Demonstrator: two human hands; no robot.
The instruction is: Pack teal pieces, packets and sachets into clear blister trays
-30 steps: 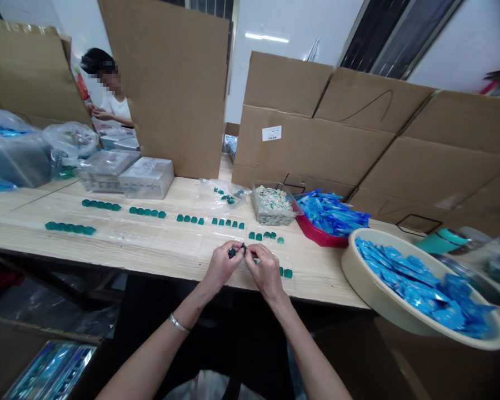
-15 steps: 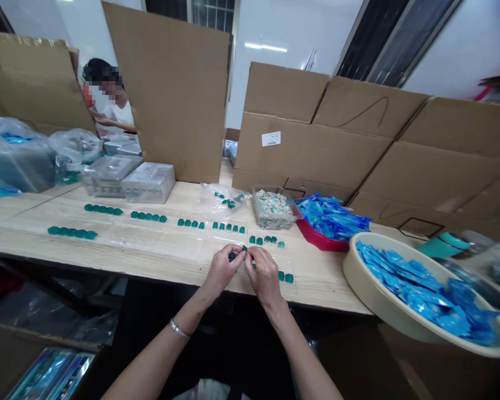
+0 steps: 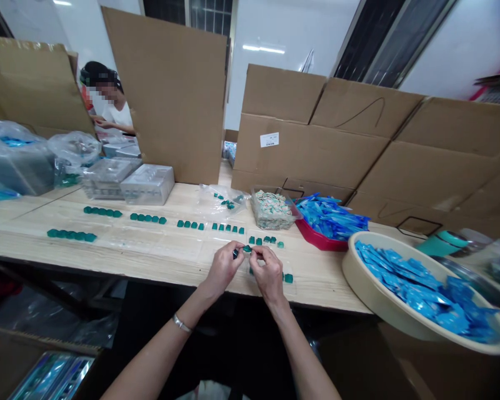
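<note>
My left hand [image 3: 225, 268] and my right hand [image 3: 268, 269] meet just above the front edge of the wooden table [image 3: 150, 255]. Both are closed in a pinch. My left fingers hold a small dark piece [image 3: 235, 253]. My right fingertips pinch a small green block [image 3: 246, 249] right beside it. Under my right hand lie two loose green blocks [image 3: 287, 278]. Rows of the same green blocks [image 3: 227, 228] stretch left across the table on clear plastic sheets.
A cream bowl [image 3: 370, 291] of blue packets sits at the right, a red tray [image 3: 320, 238] of blue packets and a clear tub [image 3: 273, 210] behind. Cardboard boxes [image 3: 316, 144] wall the back. Plastic cases [image 3: 148, 183] and bags stand left. Another person [image 3: 108, 105] sits far left.
The green block now shows clearly at my right fingertips, apart from the dark piece in my left. Both hands stay in the same place over the table edge.
</note>
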